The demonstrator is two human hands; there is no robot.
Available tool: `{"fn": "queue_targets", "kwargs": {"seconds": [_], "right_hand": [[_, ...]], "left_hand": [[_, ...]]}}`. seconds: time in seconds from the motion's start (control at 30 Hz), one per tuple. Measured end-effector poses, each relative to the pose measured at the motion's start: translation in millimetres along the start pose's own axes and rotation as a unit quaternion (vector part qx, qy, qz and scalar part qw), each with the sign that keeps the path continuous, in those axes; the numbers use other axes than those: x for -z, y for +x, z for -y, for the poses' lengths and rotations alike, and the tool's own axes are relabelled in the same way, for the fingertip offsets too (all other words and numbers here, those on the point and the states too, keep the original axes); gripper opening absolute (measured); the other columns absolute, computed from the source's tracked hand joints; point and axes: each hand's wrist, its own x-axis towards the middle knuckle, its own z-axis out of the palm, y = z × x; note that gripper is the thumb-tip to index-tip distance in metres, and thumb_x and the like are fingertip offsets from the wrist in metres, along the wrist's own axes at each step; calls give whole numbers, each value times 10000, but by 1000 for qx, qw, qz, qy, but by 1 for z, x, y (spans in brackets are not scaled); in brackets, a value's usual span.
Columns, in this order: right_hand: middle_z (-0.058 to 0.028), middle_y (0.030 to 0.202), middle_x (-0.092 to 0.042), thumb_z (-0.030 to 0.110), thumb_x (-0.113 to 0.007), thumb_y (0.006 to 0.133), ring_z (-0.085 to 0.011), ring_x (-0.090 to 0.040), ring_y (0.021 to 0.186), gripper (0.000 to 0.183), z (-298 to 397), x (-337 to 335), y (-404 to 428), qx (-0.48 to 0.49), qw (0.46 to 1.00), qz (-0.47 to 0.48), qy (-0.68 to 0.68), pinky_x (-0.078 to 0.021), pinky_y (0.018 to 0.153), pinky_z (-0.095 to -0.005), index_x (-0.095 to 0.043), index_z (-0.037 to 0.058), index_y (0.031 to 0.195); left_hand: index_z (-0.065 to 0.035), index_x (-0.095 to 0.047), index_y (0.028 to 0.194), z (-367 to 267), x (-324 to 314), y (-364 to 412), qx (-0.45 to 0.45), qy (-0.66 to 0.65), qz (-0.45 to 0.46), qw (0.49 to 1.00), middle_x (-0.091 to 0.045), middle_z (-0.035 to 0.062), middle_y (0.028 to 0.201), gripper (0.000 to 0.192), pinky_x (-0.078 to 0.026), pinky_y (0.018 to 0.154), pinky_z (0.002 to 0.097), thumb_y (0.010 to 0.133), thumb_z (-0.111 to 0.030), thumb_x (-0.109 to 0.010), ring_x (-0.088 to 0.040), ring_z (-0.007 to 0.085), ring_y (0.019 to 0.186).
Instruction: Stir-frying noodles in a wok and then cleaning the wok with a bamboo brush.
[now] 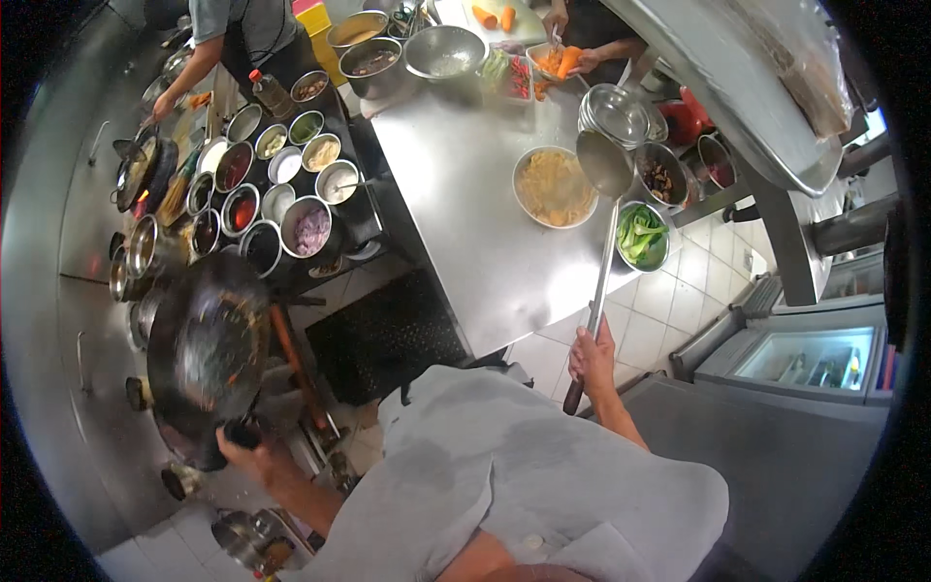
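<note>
My left hand (251, 451) grips the handle of a dark wok (207, 364) at the lower left; the wok is tilted, with food residue on its inner surface. The wooden-ended handle of a long metal ladle (605, 164) is in my right hand (593, 356). The ladle's bowl overlaps the edge of a round bowl of yellowish food (555, 187) on the steel table. Just right of the ladle stands a metal bowl of green leafy vegetables (642, 237).
Many metal containers of sauces and ingredients (311, 227) crowd the stove side. A co-worker (251, 36) holds another wok over a flame. Across the steel table (465, 240), another person's hands (582, 58) hold carrot over a container. Stacked metal bowls (617, 113) stand near a raised shelf (727, 87).
</note>
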Motion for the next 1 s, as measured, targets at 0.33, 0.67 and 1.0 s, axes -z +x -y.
{"fn": "queue_targets", "kwargs": {"seconds": [0.33, 0.67, 1.0], "right_hand": [[60, 530, -306, 139, -457, 945, -24, -264, 328, 339, -11, -181, -21, -189, 927, 242, 217, -272, 270, -182, -398, 104, 1277], [64, 519, -303, 179, -684, 808, -21, -288, 344, 294, -51, -412, -7, -320, 778, 508, -183, -215, 288, -206, -427, 113, 937], [10, 662, -453, 150, -584, 891, -74, -447, 464, 551, -120, -669, -75, -237, 628, 695, -258, -404, 396, -219, -330, 109, 1378]], "left_hand": [[-6, -572, 872, 134, 150, 135, 299, -343, -400, 796, -595, 117, 717, 292, -506, 431, 309, 753, -249, -682, -550, 240, 468], [-39, -521, 1109, 227, 249, 206, 362, -467, -457, 665, -589, 175, 966, 413, -526, 536, 366, 834, -334, -610, -584, 288, 734], [-68, -593, 941, 281, 246, 243, 323, -550, -383, 668, -624, 72, 844, 227, -495, 553, 294, 776, -219, -553, -586, 207, 661]]}}
